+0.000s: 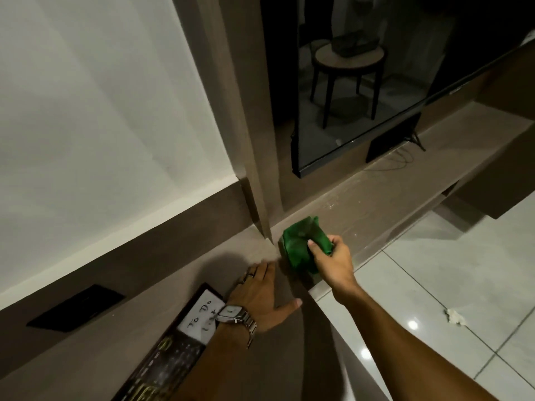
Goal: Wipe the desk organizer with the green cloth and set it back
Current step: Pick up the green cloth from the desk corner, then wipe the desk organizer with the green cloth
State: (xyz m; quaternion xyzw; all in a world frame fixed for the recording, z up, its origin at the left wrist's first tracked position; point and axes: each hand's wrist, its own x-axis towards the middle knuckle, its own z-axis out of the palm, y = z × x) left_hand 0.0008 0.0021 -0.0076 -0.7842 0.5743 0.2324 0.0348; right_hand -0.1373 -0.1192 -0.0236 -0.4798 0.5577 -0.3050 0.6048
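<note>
Organizer (170, 351), a long dark tray, lies flat on the brown bench (115, 337) at the lower left, running off the bottom edge of the view; at its far end sits a white card (199, 315) with handwriting on it, and the compartments nearer the camera hold small items too dim to make out. A television (362, 91) stands farther along the same bench, its dark screen mirroring a round stool. Pale tiled floor (463, 270) fills the lower right, with a small white scrap (455, 316) lying on it. Against the wall at the left lies a flat black object (76, 308), well apart from the organizer. The left hand (260, 296), with a metal watch (236, 315) at the wrist, rests spread and palm-down on the bench just beside the organizer's far end. The right hand (333, 261) is closed around the bunched green cloth (304, 244), holding it at the bench near the wall corner, apart from the organizer.
</note>
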